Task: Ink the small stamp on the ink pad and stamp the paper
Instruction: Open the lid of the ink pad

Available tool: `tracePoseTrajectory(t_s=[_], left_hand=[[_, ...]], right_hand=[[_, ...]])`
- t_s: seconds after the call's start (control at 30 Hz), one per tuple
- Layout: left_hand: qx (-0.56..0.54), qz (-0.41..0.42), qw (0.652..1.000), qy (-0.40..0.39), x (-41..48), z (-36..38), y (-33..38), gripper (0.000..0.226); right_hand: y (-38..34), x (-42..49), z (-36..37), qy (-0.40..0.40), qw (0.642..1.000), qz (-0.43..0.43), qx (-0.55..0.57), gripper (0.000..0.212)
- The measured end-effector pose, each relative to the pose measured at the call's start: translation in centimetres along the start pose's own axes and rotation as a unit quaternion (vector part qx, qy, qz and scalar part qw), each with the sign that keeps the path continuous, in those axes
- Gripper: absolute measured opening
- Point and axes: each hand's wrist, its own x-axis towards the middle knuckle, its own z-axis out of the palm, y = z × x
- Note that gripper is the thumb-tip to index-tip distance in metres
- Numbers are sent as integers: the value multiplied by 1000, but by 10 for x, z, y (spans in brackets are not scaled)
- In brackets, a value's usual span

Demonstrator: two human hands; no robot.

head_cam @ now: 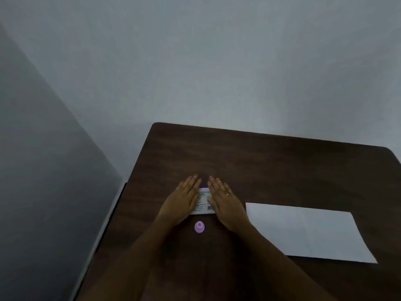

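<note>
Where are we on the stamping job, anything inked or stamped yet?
Nothing looks done: the paper shows no mark. In hand: left hand and right hand lie flat on either side of the ink pad box, apparently closed. Left: pick up the small stamp, ink, stamp.

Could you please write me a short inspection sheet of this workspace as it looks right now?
Surface: dark wooden table, mostly bare.
Job's things: closed ink pad box, printed label up, between the hands; small purple stamp upright just in front of it; white paper flat to the right, no stamp mark visible.
Clutter: nothing seen.
Hands: left hand and right hand flat, open, flanking the box.
Cables: nothing seen.
Surroundings: plain grey wall.
</note>
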Motion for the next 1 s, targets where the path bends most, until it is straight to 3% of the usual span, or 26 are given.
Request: tracePoseTrajectory(t_s=[0.07,0.23,0.33,0.53,0.63,0.8,0.93,1.0], left_hand=[[-6,27,998,-57,-6,-2,-12,52],[-51,28,993,-103,-18,2,-37,72],[-57,44,994,-78,-20,7,-41,84],[-75,37,996,6,-23,18,-36,82],[-123,9,992,23,-24,16,-36,91],[-195,-60,978,42,-22,13,-36,107],[-210,-63,975,42,-19,13,-36,111],[-214,-55,975,36,-18,12,-36,113]], right_hand=[[4,-1,0,-57,997,-42,-10,57],[14,-2,3,-114,992,-29,36,73],[18,-1,4,-122,992,-42,17,77],[21,0,-3,-109,990,-77,-44,74],[18,2,-10,-96,991,-87,-31,70],[12,19,-32,-25,990,-25,138,41],[4,53,-41,36,944,101,313,15],[1,74,-39,88,930,139,328,10]])
